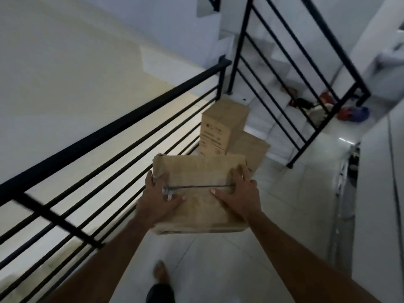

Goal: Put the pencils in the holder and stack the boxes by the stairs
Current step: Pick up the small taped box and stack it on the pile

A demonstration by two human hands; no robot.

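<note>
I carry a wide brown cardboard box (199, 171) in front of me, above the floor. My left hand (158, 199) grips its left side and my right hand (238, 191) grips its right side, thumbs on top. A thin dark pencil (199, 186) lies across the box top between my thumbs, pressed down by both hands. Ahead on the floor stand two more brown boxes: a tall one with printed labels (220, 125) and a lower one (249, 149) to its right, partly hidden behind the carried box.
A black metal railing (109, 132) runs along my left. White stairs (273, 68) with a second black railing (306, 84) rise ahead to the right. Shoes and clothes (317, 108) lie at the stairs' foot. A white wall (382, 193) stands on the right. My foot (160, 272) is on the tiled floor.
</note>
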